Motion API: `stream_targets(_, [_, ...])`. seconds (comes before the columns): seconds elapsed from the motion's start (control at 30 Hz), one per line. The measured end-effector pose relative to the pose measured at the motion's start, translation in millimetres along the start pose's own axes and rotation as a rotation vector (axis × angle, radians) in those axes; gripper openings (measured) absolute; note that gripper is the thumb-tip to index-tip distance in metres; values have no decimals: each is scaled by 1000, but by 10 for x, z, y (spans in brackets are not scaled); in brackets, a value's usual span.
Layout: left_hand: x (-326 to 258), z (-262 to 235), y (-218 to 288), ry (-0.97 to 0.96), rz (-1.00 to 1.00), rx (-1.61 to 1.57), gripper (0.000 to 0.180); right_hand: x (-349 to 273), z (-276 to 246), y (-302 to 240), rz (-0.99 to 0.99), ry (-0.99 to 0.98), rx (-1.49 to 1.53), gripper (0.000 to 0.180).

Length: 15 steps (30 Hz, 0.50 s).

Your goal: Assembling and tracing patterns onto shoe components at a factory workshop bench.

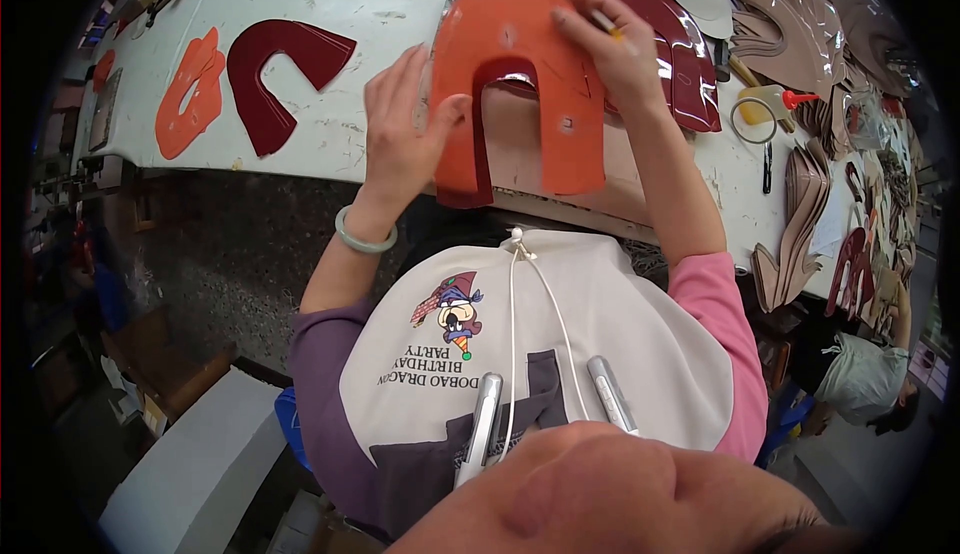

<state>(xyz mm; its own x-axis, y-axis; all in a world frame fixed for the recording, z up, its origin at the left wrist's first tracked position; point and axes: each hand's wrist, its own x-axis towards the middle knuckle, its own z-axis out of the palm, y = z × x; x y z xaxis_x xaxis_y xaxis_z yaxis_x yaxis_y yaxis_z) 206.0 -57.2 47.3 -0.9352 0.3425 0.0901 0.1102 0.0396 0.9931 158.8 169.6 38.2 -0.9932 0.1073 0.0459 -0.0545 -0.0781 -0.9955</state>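
Observation:
Above the near edge of the white table, an orange U-shaped template [475, 39] is laid over a glossy dark red U-shaped piece [480, 169]. The red piece shows along the template's inner left edge and below its left leg. My left hand [405, 129] grips the left side, thumb on the orange face and fingers along the outer edge. At the upper right, my right hand [625, 59] touches the template with its thumb. Between its fingers is a slim yellow-and-white pen-like stick [606, 24], partly hidden.
Left on the table lie another dark red U-shaped piece [262, 79] and an orange template [192, 94]. Stacked red pieces [685, 64] lie behind my right hand. Beige pieces [790, 24], a tape roll [753, 119] and a black pen [767, 168] are further right. Another person [865, 379] is at far right.

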Motion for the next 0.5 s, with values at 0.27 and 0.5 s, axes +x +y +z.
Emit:
stream_targets(0.27, [41,42,593,10,251,-443,49,-227,341,-662,-517,-52,27,38])
stream_targets(0.5, [-21,-228,-24,-3,-378,-565,50,-343,17,-152,-241,-83,-330,36])
